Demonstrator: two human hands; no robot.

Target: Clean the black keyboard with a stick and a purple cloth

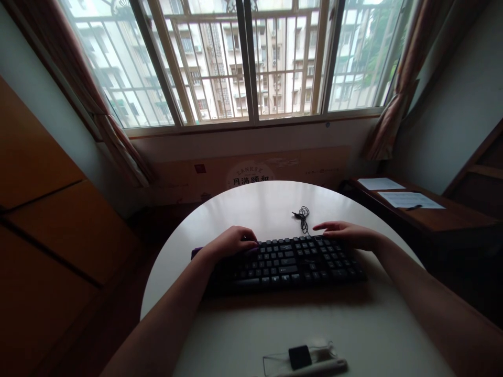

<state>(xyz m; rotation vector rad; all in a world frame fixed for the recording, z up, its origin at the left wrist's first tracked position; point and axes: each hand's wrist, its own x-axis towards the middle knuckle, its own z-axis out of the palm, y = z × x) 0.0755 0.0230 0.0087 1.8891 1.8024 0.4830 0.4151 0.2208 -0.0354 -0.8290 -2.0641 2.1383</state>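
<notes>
A black keyboard [288, 262] lies on the white round table, its keys facing up. My left hand [234, 242] is closed over the keyboard's upper left part, fingers curled down. Something purple [251, 250] shows beneath the fingers, and a bit of purple also sticks out left of the wrist; its kind is hidden. At the keyboard's upper right edge rests my right hand [349, 234], fingers stretched out to the left and holding nothing visible. A bundled black cable [302, 217] lies behind the keyboard, close to the right fingertips.
Near the table's [188, 335] front edge lie a small black square [299, 357], a clear plastic piece and a pale handle-like object [320, 367]. A brown side table [451, 214] at right bears paper sheets [411, 199] and a pen [414, 207]. A barred window stands beyond.
</notes>
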